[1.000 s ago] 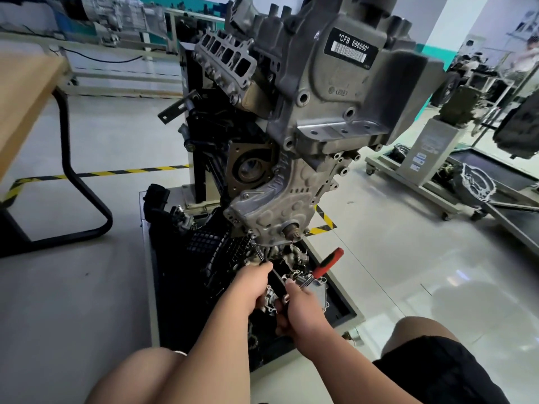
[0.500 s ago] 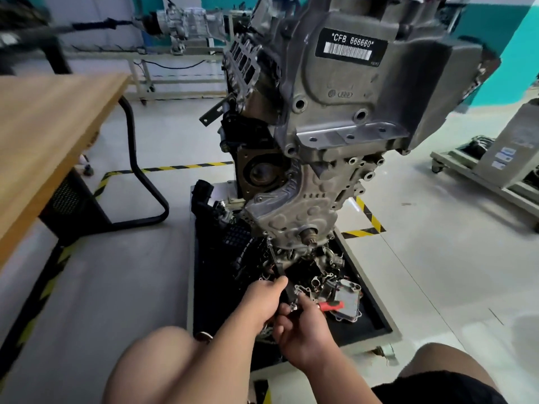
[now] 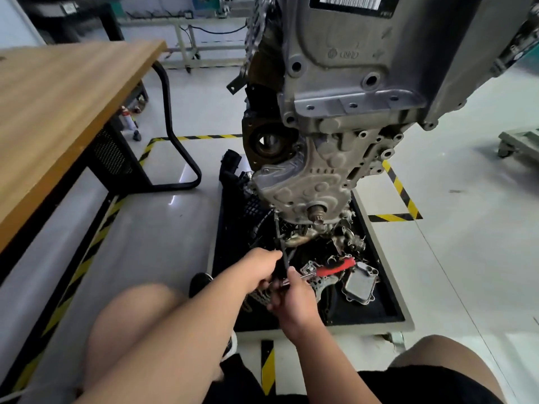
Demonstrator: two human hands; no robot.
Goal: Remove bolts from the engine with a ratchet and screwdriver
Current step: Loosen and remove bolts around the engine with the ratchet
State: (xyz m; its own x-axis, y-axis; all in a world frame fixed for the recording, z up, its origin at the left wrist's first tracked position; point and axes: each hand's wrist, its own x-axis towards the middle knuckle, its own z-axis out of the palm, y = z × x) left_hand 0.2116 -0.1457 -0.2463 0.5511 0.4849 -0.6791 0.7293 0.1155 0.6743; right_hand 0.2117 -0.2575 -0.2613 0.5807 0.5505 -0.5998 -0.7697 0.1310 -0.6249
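- Swung lower than a second ago, the ratchet's [image 3: 335, 266] ribbed red handle now points to 3 o'clock from the hands.
- Left hand [image 3: 259, 268] grips a thin dark steel shaft [image 3: 277, 231] that rises to 12 o'clock and meets the bottom edge of the engine [image 3: 335, 118].
- Right hand [image 3: 294, 298] is curled round the ratchet's near end, just beside the left.
- Engine is rough grey cast metal, knobbly on its lower cover, with a stub shaft sticking out.
- Below it, a black-lined tray [image 3: 320, 329] with a pale rim holds loose metal parts [image 3: 360, 284] crowding the hands.
- A wood-grain table [image 3: 58, 112] stands at 10 o'clock.
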